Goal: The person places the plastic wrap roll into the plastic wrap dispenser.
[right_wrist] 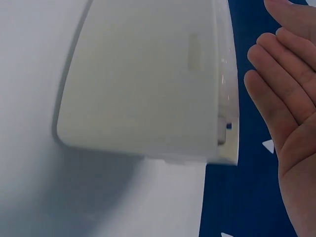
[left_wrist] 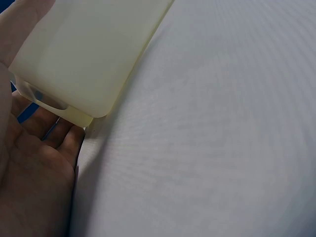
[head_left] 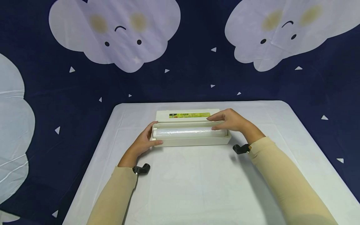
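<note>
A long off-white plastic cling film dispenser (head_left: 194, 142) lies on the table with its lid (head_left: 162, 115) swung back. Inside it rests a roll of clear cling film (head_left: 182, 133). My left hand (head_left: 142, 143) grips the dispenser's left end, thumb at the front and fingers behind; the left wrist view shows those fingers around the end wall (left_wrist: 79, 116). Over the right end of the roll hovers my right hand (head_left: 234, 121), its fingers extended. In the right wrist view that hand (right_wrist: 291, 98) is apart from the dispenser, with nothing in it.
A white cloth-covered table (head_left: 208, 184) lies beneath the dispenser. Behind it hangs a dark blue backdrop (head_left: 191, 84) with clouds and small triangles. A yellow-green label (head_left: 189, 115) is on the lid. Black wrist cameras (head_left: 142, 169) sit at both cuffs.
</note>
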Demonstrator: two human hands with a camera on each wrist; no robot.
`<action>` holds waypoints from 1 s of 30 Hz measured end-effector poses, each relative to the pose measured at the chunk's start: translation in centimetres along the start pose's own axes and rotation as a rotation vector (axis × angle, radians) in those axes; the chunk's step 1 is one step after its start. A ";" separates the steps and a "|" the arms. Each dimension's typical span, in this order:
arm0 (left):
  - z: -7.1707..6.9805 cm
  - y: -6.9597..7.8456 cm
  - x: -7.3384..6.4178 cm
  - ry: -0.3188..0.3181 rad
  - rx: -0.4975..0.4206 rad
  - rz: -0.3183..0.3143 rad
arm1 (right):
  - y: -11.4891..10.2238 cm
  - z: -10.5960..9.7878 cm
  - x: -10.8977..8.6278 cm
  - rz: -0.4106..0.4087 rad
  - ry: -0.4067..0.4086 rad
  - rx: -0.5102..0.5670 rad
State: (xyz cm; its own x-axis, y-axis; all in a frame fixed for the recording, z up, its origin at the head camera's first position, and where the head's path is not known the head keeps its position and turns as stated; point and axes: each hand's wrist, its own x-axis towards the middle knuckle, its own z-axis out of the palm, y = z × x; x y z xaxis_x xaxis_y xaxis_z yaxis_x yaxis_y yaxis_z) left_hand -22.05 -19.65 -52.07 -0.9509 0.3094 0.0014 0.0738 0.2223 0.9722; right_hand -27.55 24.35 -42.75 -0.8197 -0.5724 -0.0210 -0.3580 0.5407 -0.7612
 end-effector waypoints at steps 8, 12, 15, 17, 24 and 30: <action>0.0 0.0 0.0 -0.001 0.001 0.006 | 1.0 -0.6 -0.8 0.024 0.019 -0.073; 0.0 0.0 -0.1 0.003 0.000 0.001 | 1.6 -0.7 -1.4 0.011 0.015 -0.104; 0.1 0.1 -0.1 0.003 0.001 -0.007 | 2.0 -0.7 -1.8 0.004 0.007 -0.100; 0.1 0.1 -0.1 0.003 0.001 -0.010 | 2.2 -0.6 -2.1 0.006 0.007 -0.088; 0.2 0.3 -0.2 -0.005 -0.005 -0.011 | 3.0 -0.3 -3.1 0.043 0.026 -0.059; 0.3 0.3 -0.3 0.001 0.001 -0.016 | 4.4 0.2 -3.9 0.089 0.048 0.010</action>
State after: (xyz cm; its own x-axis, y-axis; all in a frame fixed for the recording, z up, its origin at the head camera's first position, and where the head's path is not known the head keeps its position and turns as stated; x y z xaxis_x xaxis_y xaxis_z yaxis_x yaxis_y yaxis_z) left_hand -21.69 -19.42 -51.80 -0.9524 0.3044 -0.0140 0.0585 0.2277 0.9720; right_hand -25.86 28.81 -46.15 -0.8687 -0.4919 -0.0580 -0.2783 0.5816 -0.7644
